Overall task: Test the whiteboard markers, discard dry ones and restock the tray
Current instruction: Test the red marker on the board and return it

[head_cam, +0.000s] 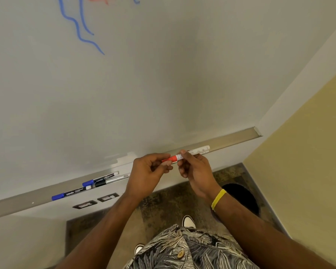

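Patterned shirt (192,247): leaf print, one wooden button, cut off by the near edge of the view.
White shoes (188,221): only two toes show, the rest hidden under the shirt.
Dark round shape (242,195): on the floor at right, partly hidden behind the right forearm (what it is cannot be told).
Yellow wristband (218,199): on the right wrist.

Left hand (147,171): fingers curled, thumb and fingertips closed on the red cap end of the red marker (194,152).
Right hand (194,169): thumb and forefinger pinch the white barrel just beside the cap, with the other fingers curled beneath. Whether the cap is seated or partly off cannot be told.
The marker is held roughly level, just in front of the tray's right stretch. The print on the barrel is too small to read.

Tray (17,204): metal ledge under the whiteboard (163,74), its left end cut off. On its left part lie two blue-capped markers (70,193) and a black-capped marker (113,180), close together. The tail of the black-capped one reaches the left hand.

Blue wavy lines (78,30): far left on the board.
Red scribble (99,0): cut off at the top edge.
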`<state>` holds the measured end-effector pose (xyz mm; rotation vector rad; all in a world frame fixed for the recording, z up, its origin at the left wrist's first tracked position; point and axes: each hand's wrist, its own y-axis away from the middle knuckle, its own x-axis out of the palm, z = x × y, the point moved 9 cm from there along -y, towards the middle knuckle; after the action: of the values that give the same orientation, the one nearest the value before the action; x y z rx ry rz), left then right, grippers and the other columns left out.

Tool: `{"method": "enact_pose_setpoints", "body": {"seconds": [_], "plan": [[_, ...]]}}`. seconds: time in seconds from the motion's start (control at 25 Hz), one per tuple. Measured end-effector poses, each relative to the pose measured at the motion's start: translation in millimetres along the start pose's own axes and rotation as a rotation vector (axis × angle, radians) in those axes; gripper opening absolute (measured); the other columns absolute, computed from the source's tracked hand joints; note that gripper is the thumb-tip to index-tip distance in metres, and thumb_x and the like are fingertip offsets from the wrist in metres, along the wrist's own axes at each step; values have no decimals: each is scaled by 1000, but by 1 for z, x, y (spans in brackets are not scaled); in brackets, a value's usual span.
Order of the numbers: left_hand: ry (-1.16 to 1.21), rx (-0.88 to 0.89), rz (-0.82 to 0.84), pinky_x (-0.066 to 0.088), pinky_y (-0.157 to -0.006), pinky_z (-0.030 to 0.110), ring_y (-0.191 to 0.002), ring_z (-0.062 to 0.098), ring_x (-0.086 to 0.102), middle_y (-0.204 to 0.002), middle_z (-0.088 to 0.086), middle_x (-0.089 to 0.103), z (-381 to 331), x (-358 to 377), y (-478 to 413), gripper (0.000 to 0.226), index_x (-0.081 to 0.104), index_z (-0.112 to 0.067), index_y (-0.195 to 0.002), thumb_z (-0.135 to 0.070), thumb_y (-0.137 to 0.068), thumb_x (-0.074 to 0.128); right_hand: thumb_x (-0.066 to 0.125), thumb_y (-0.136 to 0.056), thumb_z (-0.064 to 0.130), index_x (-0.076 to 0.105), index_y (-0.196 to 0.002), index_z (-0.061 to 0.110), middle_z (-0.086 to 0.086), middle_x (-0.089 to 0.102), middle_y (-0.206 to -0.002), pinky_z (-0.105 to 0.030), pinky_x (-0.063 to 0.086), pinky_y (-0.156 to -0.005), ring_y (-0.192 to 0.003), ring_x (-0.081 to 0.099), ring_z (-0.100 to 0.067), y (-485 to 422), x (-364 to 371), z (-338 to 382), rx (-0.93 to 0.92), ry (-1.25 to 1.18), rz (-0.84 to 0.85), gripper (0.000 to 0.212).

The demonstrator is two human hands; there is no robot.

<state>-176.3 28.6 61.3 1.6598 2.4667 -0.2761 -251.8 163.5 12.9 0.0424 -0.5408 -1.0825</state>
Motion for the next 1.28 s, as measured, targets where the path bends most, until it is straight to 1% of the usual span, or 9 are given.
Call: {"method": "enact_pose_setpoints", "body": {"seconds": [0.28, 0.6, 0.72, 0.8, 0.88, 0.96, 1.04, 1.16, 1.28], "plan": [[-17, 63, 35, 56, -69, 15, -75, 8, 73, -84, -7, 76, -30, 16, -8, 18, 77, -12, -106, -7, -90, 69, 65, -86, 30, 75, -84, 13, -9, 65, -68, -22, 45, -50, -54, 54, -14, 17, -9, 32, -107, -48, 19, 20], [-57, 63, 107, 57, -71, 15, -77, 8, 73, -88, -13, 75, -36, 35, -21, 20, 76, -18, -105, -8, -89, 69, 68, -85, 31, 77, -87, 13, -11, 66, -70, -24, 48, -53, -55, 55, -16, 13, -26, 42, -131, -73, 23, 20], [-58, 17, 117, 57, -72, 15, -77, 8, 73, -82, -15, 76, -25, 42, -25, 21, 75, -20, -107, -9, -90, 69, 70, -84, 33, 74, -98, 11, -12, 70, -79, -28, 51, -60, -63, 62, -18, 9, -41, 45, -143, 70, -47, 26], [-58, -11, 128, 55, -71, 11, -77, 7, 73, -81, -17, 76, -17, 47, -25, 21, 74, -22, -107, -9, -90, 68, 71, -85, 32, 63, -117, 14, -8, 70, -95, -30, 56, -71, -81, 68, -19, 9, -66, 52, -195, 150, -206, 37], [-82, -13, 155, 53, -71, 9, -78, 6, 73, -82, -20, 75, -12, 55, -25, 25, 72, -32, -102, -11, -90, 69, 73, -84, 41, 52, -127, 19, -1, 64, -111, -22, 54, -85, -101, 63, -13, 17, -88, 75, -372, 472, -332, 53], [-113, -12, 188, 54, -72, 10, -79, 5, 73, -82, -21, 75, -7, 66, -28, 29, 70, -40, -97, -12, -90, 70, 67, -85, 53, 53, -126, 23, 5, 59, -120, -18, 47, -93, -107, 54, -4, 23, -83, 88, -547, 996, -251, 53], [-160, -13, 241, 56, -74, 12, -80, 4, 72, -84, -19, 74, 1, 83, -33, 24, 73, -35, -100, -14, -89, 70, 56, -92, 58, 58, -124, 22, 4, 62, -119, -26, 48, -92, -104, 54, -6, 17, -74, 68, -485, 1282, -64, 48], [-204, -32, 319, 55, -75, 11, -83, 1, 72, -86, -25, 71, 21, 111, -39, 20, 74, -27, -107, -17, -89, 71, 47, -99, 53, 58, -127, 22, 2, 67, -117, -29, 50, -85, -99, 61, -13, 12, -81, 31, -299, 1287, 69, 43], [-279, -62, 364, 54, -73, 8, -85, 2, 71, -89, -27, 69, 46, 136, -42, 26, 71, -25, -114, -23, -88, 72, 49, -101, 44, 60, -122, 23, 3, 69, -109, -24, 41, -76, -93, 61, -15, 17, -117, 11, -232, 1250, -10, 33]]}}
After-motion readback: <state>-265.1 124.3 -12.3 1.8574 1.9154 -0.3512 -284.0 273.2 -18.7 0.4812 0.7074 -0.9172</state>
